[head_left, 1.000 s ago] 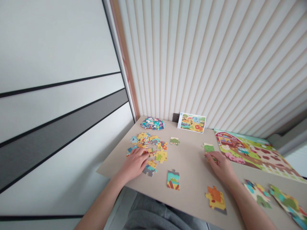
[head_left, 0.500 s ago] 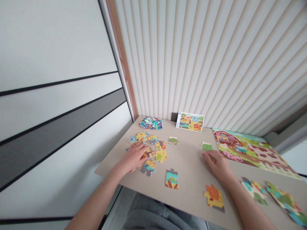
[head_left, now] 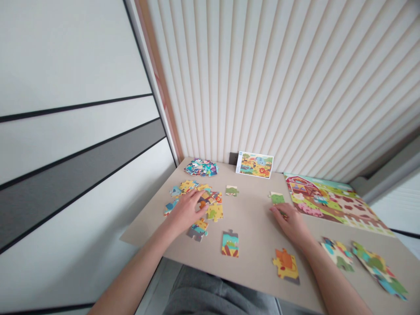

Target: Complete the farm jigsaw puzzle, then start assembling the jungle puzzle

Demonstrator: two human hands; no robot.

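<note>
My left hand point(head_left: 187, 211) rests over the loose jigsaw pieces on the left of the table. Its thumb and forefinger are spread apart, with a brown-and-orange puzzle piece point(head_left: 203, 203) between them; whether it is gripped is hard to see. Just right of that lies a yellow piece point(head_left: 215, 212), and nearer me a yellow, blue and grey one point(head_left: 198, 230). On the right, my right hand point(head_left: 292, 222) has curled fingers closed on a small dark-green puzzle piece point(head_left: 283, 214), mostly hidden by them. Right beyond its fingertips lies a green-and-cream piece point(head_left: 277, 197).
A picture card point(head_left: 255, 165) leans at the back beside a heap of blue-purple pieces point(head_left: 201, 167). The finished farm puzzle point(head_left: 337, 203) lies at right. Joined pieces point(head_left: 379, 269) lie nearer me, and single pieces point(head_left: 230, 244) are scattered about. The pleated wall point(head_left: 249, 78) borders the table.
My left hand has shifted slightly, its thumb and forefinger now wider apart around a piece. My right hand stays near the green piece. The whole view has moved a little.
</note>
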